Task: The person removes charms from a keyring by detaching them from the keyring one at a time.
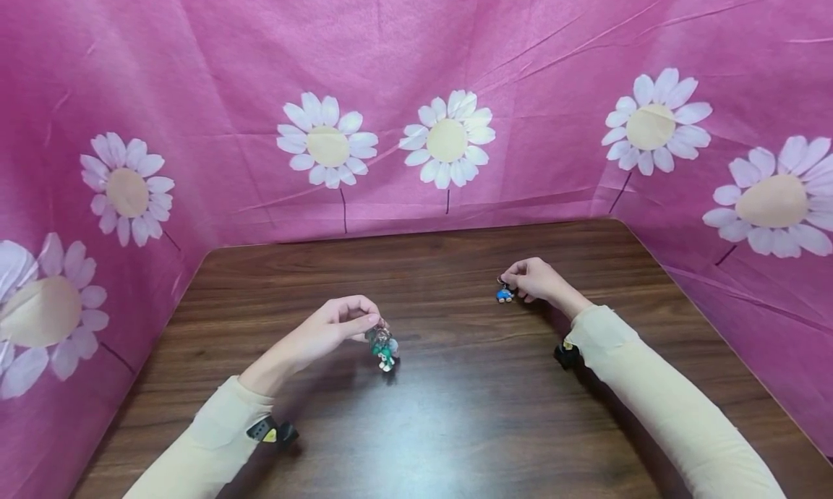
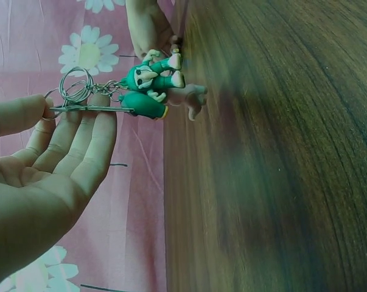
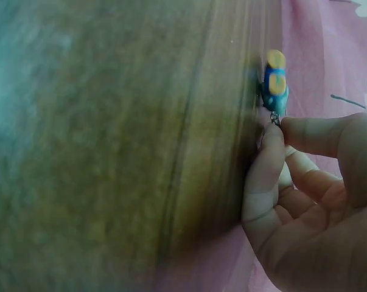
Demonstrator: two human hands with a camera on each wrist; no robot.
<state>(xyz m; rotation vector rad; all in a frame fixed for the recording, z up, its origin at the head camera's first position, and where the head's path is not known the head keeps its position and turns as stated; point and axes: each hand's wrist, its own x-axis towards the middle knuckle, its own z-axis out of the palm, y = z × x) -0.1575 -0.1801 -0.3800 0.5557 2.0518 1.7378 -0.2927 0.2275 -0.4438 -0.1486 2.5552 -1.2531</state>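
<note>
My left hand (image 1: 328,333) pinches the metal rings of a small bunch of keychains (image 1: 385,353) between thumb and fingertips, above the table. The left wrist view shows looped split rings (image 2: 75,86), a green-suited figure (image 2: 151,78), a rounded green charm (image 2: 143,105) and a pinkish animal-like charm (image 2: 189,97) partly hidden behind them. Farther off to the right, my right hand (image 1: 539,279) pinches the ring end of a blue car keychain (image 1: 504,295). In the right wrist view, the car's orange-yellow wheels (image 3: 276,84) face the camera; whether the car touches the table I cannot tell.
Under both hands lies a dark wood-grain table (image 1: 442,405), with its far edge against a pink cloth (image 1: 390,36) printed with white daisies. The cloth also rises along the left and right sides. A black wrist device (image 1: 276,432) sits at each cuff.
</note>
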